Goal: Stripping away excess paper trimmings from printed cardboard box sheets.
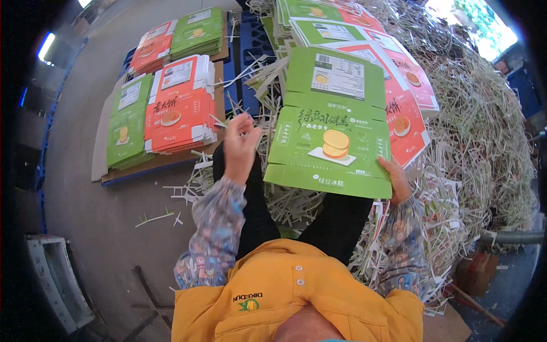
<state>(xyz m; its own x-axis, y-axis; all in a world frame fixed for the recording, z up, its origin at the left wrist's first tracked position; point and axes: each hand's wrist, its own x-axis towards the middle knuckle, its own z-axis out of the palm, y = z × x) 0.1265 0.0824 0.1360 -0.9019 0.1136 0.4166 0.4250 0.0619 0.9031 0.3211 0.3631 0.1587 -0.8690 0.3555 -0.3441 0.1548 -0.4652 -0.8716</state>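
Observation:
A flat green carton blank, printed with round yellow cakes on a white tray, is tilted up in front of me. My right hand grips its lower right edge, thumb on the printed face and the other fingers behind. My left hand is raised to the left of the blank, apart from it. Its fingers are loosely bent, and no carton is in them. Behind the blank lie more red carton blanks and green ones in an overlapping pile.
Red blanks and green blanks are stacked on cardboard over a blue pallet at the left. Shredded paper strips heap up on the right and lie around my legs. A grey metal frame stands at lower left.

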